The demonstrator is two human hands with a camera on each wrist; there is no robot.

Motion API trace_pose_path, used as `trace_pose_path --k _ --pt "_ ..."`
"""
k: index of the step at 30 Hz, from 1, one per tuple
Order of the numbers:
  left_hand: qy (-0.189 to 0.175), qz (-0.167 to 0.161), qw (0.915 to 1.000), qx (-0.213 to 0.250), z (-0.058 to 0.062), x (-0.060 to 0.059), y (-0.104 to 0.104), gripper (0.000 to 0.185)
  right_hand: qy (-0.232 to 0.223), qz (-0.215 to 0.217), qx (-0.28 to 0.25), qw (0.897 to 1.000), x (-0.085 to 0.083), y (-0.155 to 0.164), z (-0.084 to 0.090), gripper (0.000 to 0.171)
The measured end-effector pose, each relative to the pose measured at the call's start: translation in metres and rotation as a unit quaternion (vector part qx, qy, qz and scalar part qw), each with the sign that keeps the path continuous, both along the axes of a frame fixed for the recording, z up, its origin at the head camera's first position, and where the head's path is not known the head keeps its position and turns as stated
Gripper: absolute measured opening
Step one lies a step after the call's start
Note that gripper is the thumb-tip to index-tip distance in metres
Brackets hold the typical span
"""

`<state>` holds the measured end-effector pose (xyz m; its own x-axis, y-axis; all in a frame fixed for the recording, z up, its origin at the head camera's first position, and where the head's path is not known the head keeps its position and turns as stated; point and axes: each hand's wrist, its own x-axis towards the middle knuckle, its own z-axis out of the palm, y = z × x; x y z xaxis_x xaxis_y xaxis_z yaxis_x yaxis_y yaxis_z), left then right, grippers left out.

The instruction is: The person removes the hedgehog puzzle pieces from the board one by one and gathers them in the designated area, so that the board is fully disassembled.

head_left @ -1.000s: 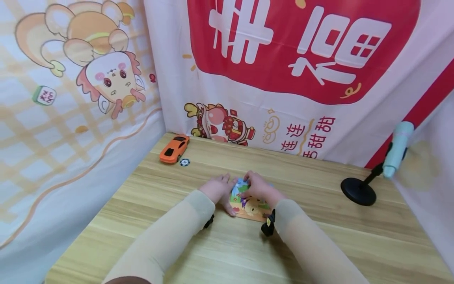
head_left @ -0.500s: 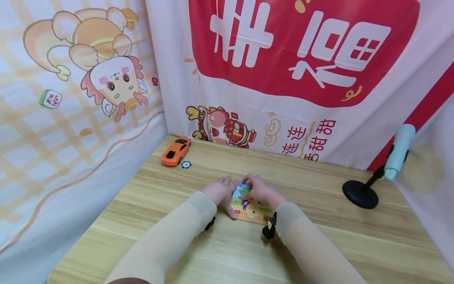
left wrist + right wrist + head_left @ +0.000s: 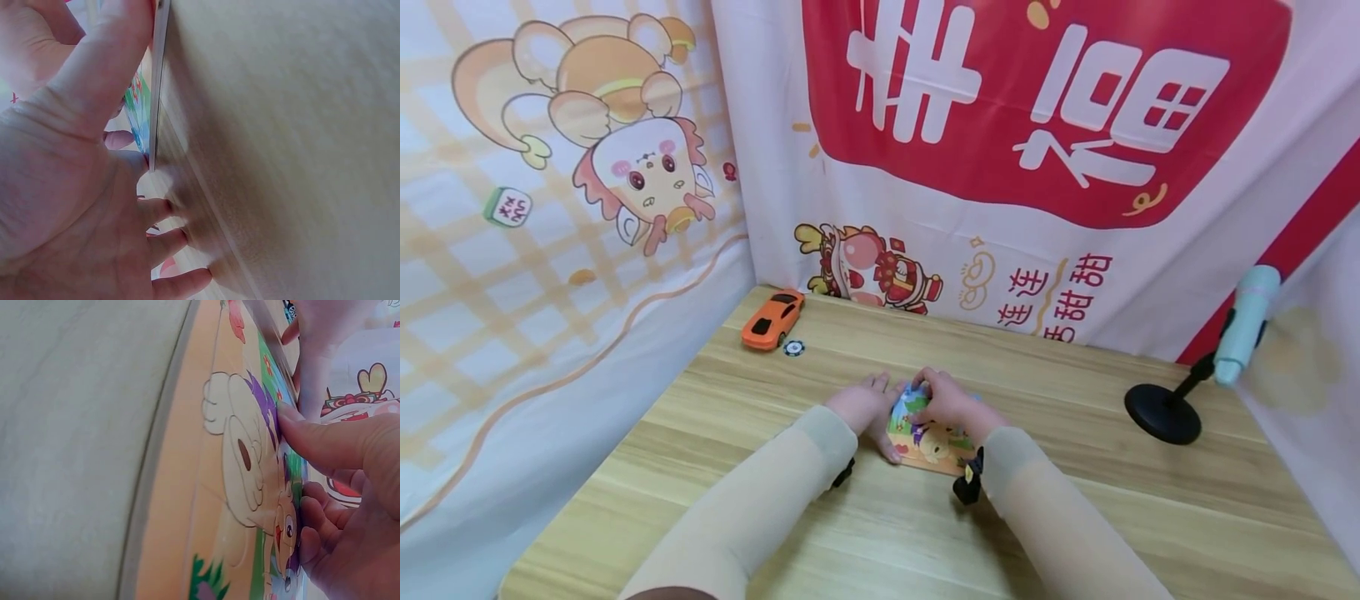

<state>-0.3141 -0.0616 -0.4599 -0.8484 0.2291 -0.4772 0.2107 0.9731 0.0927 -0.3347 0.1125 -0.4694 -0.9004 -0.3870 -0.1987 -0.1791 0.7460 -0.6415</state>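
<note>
A flat picture puzzle (image 3: 931,444) with a cartoon dog lies on the wooden table (image 3: 1075,500). My left hand (image 3: 867,403) lies flat on the table beside the puzzle's left edge. In the left wrist view its fingers (image 3: 172,244) are spread on the wood and its thumb (image 3: 106,69) runs along the board's edge (image 3: 157,81). My right hand (image 3: 946,400) rests on the puzzle's far left part. In the right wrist view its thumb (image 3: 325,440) and bent fingertips (image 3: 312,534) press on the picture (image 3: 240,456). No piece shows lifted.
An orange toy car (image 3: 772,317) and a small dark round chip (image 3: 793,347) lie at the far left of the table. A pale green device on a black round stand (image 3: 1162,413) stands at the right. Printed cloth (image 3: 1037,125) walls in the back and sides.
</note>
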Motion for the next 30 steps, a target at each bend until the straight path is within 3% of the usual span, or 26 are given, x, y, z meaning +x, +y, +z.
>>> trace_pose_path --k 2,6,10,13,20,26,30 --pt "0.002 -0.001 1.0000 0.000 -0.002 0.000 0.000 0.148 -0.010 -0.003 -0.003 1.000 0.000 -0.001 0.001 0.047" --pt "0.001 -0.001 1.0000 -0.001 0.006 0.007 0.000 0.145 -0.020 -0.012 -0.017 1.000 -0.002 -0.003 0.001 0.035" --pt "0.005 0.000 1.0000 0.004 0.014 0.015 0.001 0.140 -0.010 -0.034 -0.031 0.999 -0.006 -0.007 -0.003 0.020" --pt "0.015 -0.010 0.9998 0.003 0.017 0.018 0.002 0.137 0.003 -0.051 -0.034 0.998 -0.009 -0.008 -0.007 0.021" --pt "0.014 -0.020 0.9996 -0.016 0.006 0.008 0.002 0.144 0.067 -0.016 0.006 0.998 -0.002 -0.006 -0.008 0.049" --pt "0.020 -0.019 0.9996 -0.009 -0.016 -0.009 -0.001 0.150 0.151 0.025 0.074 0.985 0.010 -0.007 -0.003 0.047" --pt "0.023 -0.022 0.9994 -0.011 -0.023 -0.014 -0.004 0.152 0.142 0.024 0.072 0.987 0.013 -0.007 -0.001 0.052"
